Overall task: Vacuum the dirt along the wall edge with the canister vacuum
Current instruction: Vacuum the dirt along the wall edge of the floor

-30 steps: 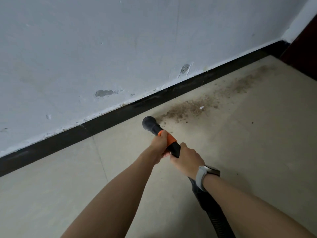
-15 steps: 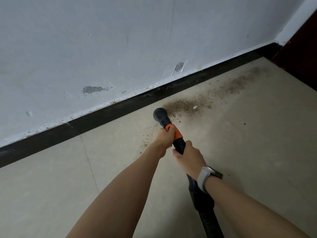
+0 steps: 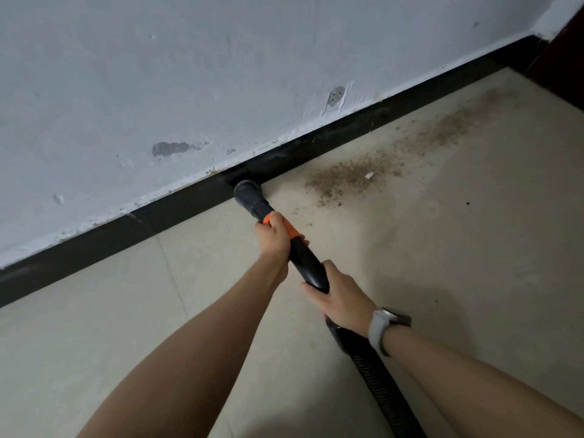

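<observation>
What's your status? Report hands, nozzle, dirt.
Left hand and right hand grip the wand. Nozzle at baseboard. Dirt patch right of nozzle. Nothing blocking.

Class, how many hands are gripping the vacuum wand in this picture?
2. The left hand grips the vacuum wand at its orange band; the right hand grips lower, nearer the hose.

The room is dim, with soft, even light and no bright spots or glare on the wall [image 3: 221,74] or the floor [image 3: 458,248]. A faint shadow lies on the floor to the right of the arms, and the black strip [image 3: 94,248] at the bottom of the wall is so dark that you can hardly see anything on it. The picture looks a little soft and grainy, and the wide lens makes the strip tilt and the arms look big near the bottom edge.
</observation>
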Motion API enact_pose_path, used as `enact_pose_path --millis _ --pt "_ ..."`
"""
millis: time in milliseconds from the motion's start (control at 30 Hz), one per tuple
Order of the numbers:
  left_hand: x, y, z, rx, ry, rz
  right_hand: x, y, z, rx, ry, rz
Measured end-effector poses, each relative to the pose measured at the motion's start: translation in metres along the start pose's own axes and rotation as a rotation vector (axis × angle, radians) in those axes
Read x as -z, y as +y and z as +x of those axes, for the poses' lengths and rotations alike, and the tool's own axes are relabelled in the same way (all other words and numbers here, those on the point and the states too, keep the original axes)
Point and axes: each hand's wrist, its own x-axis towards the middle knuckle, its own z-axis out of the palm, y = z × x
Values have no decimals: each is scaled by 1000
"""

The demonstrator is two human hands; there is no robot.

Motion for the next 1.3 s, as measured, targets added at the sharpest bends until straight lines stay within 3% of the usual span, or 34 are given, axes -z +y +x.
enact_pose_path --millis 267,467,667,1067,1300 --pt "7 -1 13 49 29 44 -9 2 14 -16 11 -142" --pt "-48 4 18 87 -193 73 15 19 19 -109 219 -127" --pt "-81 10 19 161 -341 79 33 27 22 -164 306 -79" --pt "20 9 -12 -10 -39 199 -15 -12 -16 -19 50 17" --pt "61 -15 -37 116 109 191 -28 -14 -40 -34 -127 -21"
